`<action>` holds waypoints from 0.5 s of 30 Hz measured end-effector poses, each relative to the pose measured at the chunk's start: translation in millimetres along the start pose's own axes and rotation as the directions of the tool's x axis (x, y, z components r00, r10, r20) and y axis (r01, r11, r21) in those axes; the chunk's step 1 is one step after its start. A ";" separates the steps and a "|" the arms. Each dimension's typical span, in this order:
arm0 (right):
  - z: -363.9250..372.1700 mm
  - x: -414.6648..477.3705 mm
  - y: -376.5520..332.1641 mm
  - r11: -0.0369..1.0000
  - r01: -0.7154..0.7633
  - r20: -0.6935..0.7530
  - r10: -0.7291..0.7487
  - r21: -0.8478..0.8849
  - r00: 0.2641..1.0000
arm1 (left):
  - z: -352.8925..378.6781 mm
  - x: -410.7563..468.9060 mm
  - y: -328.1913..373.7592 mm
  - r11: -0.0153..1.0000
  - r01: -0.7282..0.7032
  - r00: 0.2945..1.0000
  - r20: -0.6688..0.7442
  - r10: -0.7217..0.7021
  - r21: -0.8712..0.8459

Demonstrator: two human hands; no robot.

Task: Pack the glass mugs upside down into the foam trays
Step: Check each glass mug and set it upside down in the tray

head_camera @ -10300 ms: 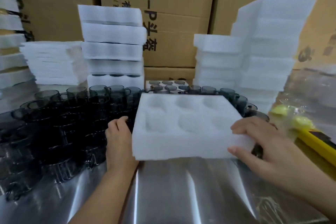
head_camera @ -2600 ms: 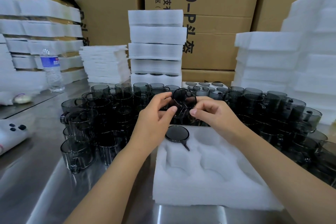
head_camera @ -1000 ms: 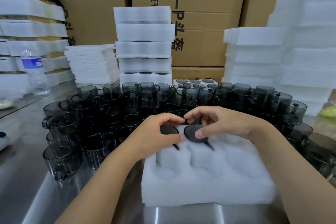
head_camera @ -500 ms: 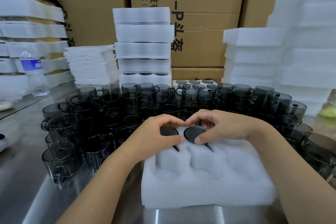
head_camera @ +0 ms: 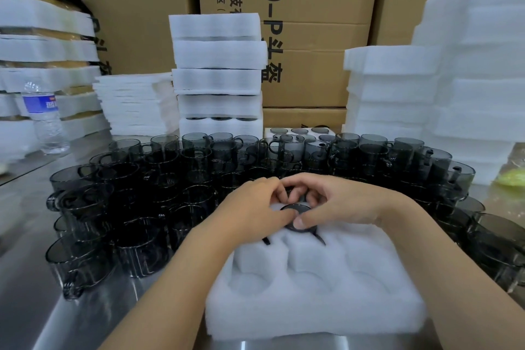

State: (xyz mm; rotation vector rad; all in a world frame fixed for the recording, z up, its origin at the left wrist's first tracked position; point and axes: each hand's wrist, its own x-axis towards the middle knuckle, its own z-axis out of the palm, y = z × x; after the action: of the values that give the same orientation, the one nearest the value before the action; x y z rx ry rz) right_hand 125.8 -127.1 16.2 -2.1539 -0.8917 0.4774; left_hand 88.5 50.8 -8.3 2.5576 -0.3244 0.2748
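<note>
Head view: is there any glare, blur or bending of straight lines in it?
Head view: glare streaks on the steel table; the right foam stack leans inward from wide-angle distortion; the foam tray looks washed out.

We note glossy smoke-grey glass mugs beside the matt white foam tray; beneath it, reflective steel tabletop.

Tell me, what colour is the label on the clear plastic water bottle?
The clear plastic water bottle's label is blue; the head view shows it, far left.
</note>
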 end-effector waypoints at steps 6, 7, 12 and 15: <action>-20.4 -0.2 9.6 0.988 0.098 -0.908 0.072 0.123 0.412 | 0.4 -6.5 -8.7 0.992 -0.093 0.994 -0.064 0.088 -0.080; -27.5 -3.5 15.0 0.993 -0.027 -0.956 0.116 0.112 0.268 | 0.3 -7.4 -8.7 0.992 -0.092 0.994 -0.069 0.086 -0.090; -42.9 -16.2 41.5 0.649 -0.760 -0.915 0.293 -0.021 0.276 | -1.0 -8.2 -7.6 0.982 -0.075 0.995 -0.079 0.062 -0.175; -42.5 -15.0 46.5 0.636 -0.770 -0.889 0.325 -0.048 0.324 | -2.1 -8.8 -7.9 0.956 -0.053 0.996 -0.081 0.031 -0.290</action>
State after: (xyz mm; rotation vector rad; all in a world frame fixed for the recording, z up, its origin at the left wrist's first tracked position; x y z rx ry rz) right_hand 160.5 -181.4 9.7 -2.6842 0.4314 -0.5549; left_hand 82.1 60.0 -12.7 2.2456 -0.3621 0.3141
